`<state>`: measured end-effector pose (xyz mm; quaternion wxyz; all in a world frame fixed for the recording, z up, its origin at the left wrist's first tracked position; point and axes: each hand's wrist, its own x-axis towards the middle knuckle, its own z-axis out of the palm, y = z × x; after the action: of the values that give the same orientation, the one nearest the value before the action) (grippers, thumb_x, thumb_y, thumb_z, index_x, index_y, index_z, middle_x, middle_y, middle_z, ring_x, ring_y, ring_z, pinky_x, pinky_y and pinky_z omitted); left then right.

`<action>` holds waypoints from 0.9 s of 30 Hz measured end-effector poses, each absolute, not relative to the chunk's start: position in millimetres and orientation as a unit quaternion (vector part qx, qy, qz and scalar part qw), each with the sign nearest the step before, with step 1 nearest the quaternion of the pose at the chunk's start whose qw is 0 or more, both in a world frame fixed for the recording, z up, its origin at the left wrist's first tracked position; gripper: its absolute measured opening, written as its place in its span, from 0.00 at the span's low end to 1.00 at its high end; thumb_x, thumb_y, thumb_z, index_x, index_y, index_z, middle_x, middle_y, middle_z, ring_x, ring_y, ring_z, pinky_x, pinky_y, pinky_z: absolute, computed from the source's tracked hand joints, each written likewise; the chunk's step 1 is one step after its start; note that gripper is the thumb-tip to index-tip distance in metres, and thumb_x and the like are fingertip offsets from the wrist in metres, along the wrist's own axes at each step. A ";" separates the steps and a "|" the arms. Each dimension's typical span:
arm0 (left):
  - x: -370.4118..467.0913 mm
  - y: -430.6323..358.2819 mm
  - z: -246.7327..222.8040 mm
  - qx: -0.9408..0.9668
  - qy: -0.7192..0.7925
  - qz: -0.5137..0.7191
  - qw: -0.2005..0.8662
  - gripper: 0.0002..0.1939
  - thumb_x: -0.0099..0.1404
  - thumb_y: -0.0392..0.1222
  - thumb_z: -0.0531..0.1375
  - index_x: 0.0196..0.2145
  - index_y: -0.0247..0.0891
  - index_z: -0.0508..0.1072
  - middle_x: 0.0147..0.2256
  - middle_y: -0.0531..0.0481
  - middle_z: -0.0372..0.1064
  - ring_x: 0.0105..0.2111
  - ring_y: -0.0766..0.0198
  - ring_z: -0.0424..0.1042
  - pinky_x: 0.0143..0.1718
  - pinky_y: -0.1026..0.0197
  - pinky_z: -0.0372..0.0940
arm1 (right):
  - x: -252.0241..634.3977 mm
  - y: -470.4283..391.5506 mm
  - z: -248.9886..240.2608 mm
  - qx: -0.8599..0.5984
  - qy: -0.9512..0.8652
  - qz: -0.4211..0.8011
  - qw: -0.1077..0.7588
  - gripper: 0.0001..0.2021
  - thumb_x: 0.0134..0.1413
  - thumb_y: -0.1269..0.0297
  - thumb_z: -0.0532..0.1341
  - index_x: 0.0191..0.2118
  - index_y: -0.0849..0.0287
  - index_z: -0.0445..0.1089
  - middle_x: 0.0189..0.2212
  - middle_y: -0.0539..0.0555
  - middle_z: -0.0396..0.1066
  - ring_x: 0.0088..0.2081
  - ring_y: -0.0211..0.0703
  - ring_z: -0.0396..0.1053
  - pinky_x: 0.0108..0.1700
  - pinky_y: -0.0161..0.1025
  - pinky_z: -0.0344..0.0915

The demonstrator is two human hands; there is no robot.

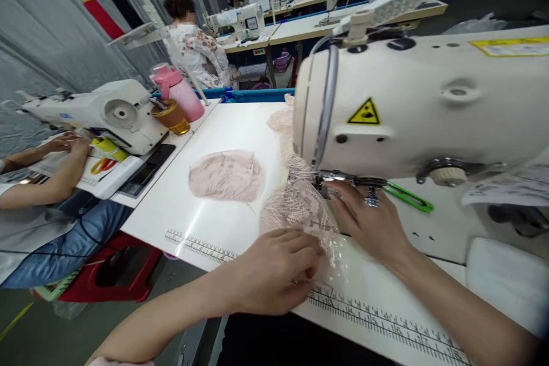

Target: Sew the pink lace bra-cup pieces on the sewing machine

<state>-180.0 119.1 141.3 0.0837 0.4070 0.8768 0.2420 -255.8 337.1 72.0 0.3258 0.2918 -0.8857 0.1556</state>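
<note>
A strip of pale pink lace fabric (pixel 295 206) lies under the needle area of the white sewing machine (pixel 412 103) and trails on behind it. My left hand (pixel 283 269) is closed at the lace's near edge, its fingers curled and pinching the material; the fingertips are partly hidden. Close to the presser foot (pixel 321 179), my right hand (pixel 369 223) rests on the machine bed with fingers stretched out, beside the lace's right edge. Some of its fingertips are hidden behind the machine's metal parts. Left of the machine, a stack of pink lace pieces (pixel 226 176) lies flat on the white table (pixel 171 206).
Green thread snips (pixel 409 197) lie right of my right hand. A printed ruler (pixel 369 314) runs along the table's front edge. At left stand a pink bottle (pixel 178 91), an amber cup (pixel 171 117) and another sewing machine (pixel 103 114), where a co-worker's hands (pixel 71 146) work.
</note>
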 end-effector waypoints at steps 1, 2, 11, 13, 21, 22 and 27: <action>-177.4 122.0 141.8 0.414 0.874 0.239 0.086 0.04 0.66 0.41 0.58 0.37 0.41 0.67 0.45 0.48 0.73 0.46 0.59 0.72 0.48 0.57 0.69 | -254.8 336.9 73.9 0.307 -0.876 0.162 0.336 0.14 0.63 0.72 0.54 0.52 0.60 0.68 0.39 0.54 0.77 0.33 0.44 0.72 0.42 0.44 0.64; -176.6 123.4 141.7 0.411 0.877 0.237 0.080 0.07 0.65 0.45 0.59 0.37 0.40 0.67 0.44 0.47 0.73 0.45 0.59 0.72 0.47 0.56 0.69 | -253.8 336.9 75.9 0.326 -0.870 0.170 0.330 0.17 0.60 0.76 0.53 0.53 0.61 0.67 0.42 0.54 0.77 0.36 0.43 0.73 0.42 0.42 0.64; -201.2 119.8 123.5 0.336 0.936 0.073 -0.074 0.09 0.71 0.41 0.52 0.41 0.36 0.71 0.42 0.42 0.73 0.41 0.54 0.73 0.34 0.54 0.72 | -250.5 338.7 77.6 0.389 -0.861 0.118 0.307 0.22 0.52 0.87 0.50 0.39 0.55 0.74 0.40 0.47 0.77 0.39 0.37 0.71 0.42 0.40 0.61; -206.2 121.5 121.9 0.327 0.938 0.047 -0.105 0.12 0.72 0.41 0.51 0.37 0.35 0.71 0.39 0.42 0.74 0.36 0.55 0.74 0.30 0.55 0.71 | -251.5 338.9 76.2 0.379 -0.868 0.106 0.303 0.21 0.53 0.86 0.50 0.37 0.55 0.74 0.37 0.47 0.77 0.36 0.36 0.70 0.41 0.39 0.60; -220.7 133.3 97.0 0.377 0.916 0.006 -0.136 0.23 0.74 0.43 0.45 0.60 0.27 0.62 0.60 0.34 0.62 0.60 0.48 0.64 0.56 0.45 0.65 | -254.0 339.5 78.2 0.390 -0.853 0.164 0.307 0.16 0.54 0.81 0.53 0.31 0.55 0.74 0.37 0.46 0.77 0.44 0.39 0.71 0.41 0.39 0.62; -224.4 131.9 95.0 0.384 0.915 0.002 -0.124 0.23 0.74 0.41 0.44 0.61 0.27 0.61 0.61 0.35 0.60 0.61 0.49 0.62 0.58 0.45 0.64 | -253.7 339.6 78.3 0.384 -0.857 0.156 0.307 0.16 0.54 0.81 0.53 0.32 0.55 0.74 0.38 0.46 0.78 0.44 0.39 0.71 0.41 0.39 0.61; -247.3 120.2 95.9 0.437 0.898 -0.020 -0.055 0.26 0.74 0.40 0.45 0.66 0.29 0.51 0.67 0.39 0.48 0.67 0.52 0.49 0.65 0.47 0.54 | -250.9 339.5 77.9 0.332 -0.880 0.084 0.328 0.16 0.55 0.81 0.53 0.38 0.56 0.75 0.38 0.45 0.78 0.34 0.36 0.69 0.36 0.39 0.58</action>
<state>-247.3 120.2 95.9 -0.0552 0.4367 0.8977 -0.0199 -250.9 339.5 77.9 0.3281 0.3319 -0.8804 0.0843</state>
